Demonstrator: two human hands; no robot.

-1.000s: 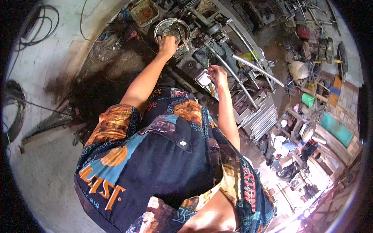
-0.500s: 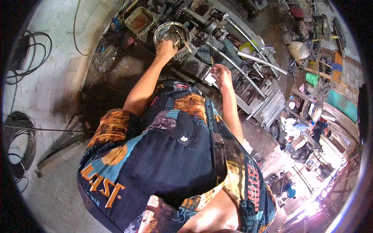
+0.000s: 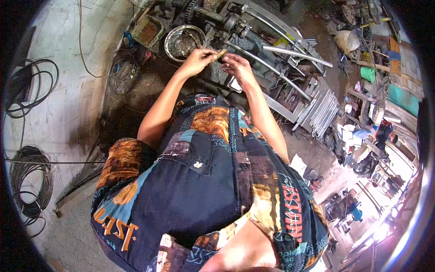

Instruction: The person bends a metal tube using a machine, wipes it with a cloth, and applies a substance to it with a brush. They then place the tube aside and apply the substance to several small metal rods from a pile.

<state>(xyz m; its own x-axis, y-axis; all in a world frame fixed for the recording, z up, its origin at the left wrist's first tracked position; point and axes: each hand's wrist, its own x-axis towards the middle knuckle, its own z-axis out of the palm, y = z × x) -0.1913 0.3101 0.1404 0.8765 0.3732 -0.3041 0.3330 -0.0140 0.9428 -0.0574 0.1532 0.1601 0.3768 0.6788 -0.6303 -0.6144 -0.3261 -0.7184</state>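
Note:
My left hand (image 3: 199, 60) is closed in a pinch on a small yellowish-brown stick (image 3: 221, 54), just right of a round metal bowl (image 3: 168, 44). The bowl holds dark, wet-looking contents. My right hand (image 3: 239, 69) is beside the stick's other side, with its fingers apart and bent toward it. Whether its fingertips touch the stick is unclear. A white-edged tray or box (image 3: 234, 85) lies below my right hand, partly hidden by it.
A square container (image 3: 148, 31) with brown contents stands left of the bowl. Machinery with long metal rods (image 3: 297, 54) extends to the right, near a stack of thin bars (image 3: 319, 113). Coiled cable (image 3: 31, 181) hangs at the left wall.
My left hand has come out of the bowl and moved right, now with the stick in it. My right hand has moved left and up, close to the left one.

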